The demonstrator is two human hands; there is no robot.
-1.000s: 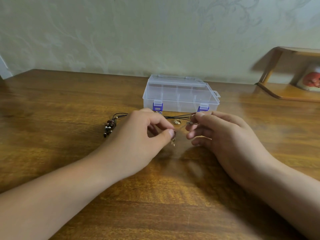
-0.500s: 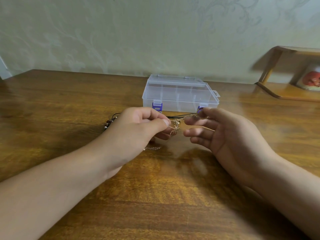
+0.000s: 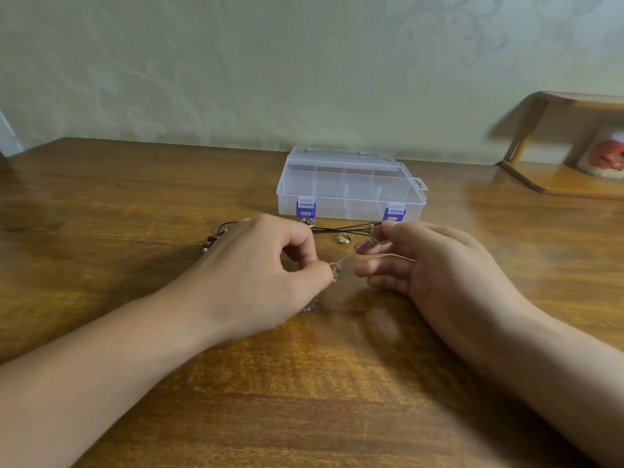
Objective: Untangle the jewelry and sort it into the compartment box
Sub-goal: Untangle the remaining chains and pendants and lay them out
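Pinching a thin gold chain point(image 3: 334, 267) between curled fingers, the left hand point(image 3: 266, 275) faced the right hand point(image 3: 435, 265), whose fingers pinched its other end (blurred); beyond both sat the closed compartment box point(image 3: 351, 187) on the tabletop point(image 3: 135, 204).

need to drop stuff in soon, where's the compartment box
In the head view, the compartment box sits closed at the table's center-back near the wall, just beyond both hands.

The table point(image 3: 101, 211) is glossy varnished wood with visible grain. At 12 o'clock the compartment box point(image 3: 349, 189) is clear, smooth plastic with 2 purple plastic latches point(image 3: 306, 209). A thin gold-coloured metal chain point(image 3: 335, 267) glints; the cord point(image 3: 341, 229) looks matt black. The wall point(image 3: 270, 62) is matt, faintly patterned.
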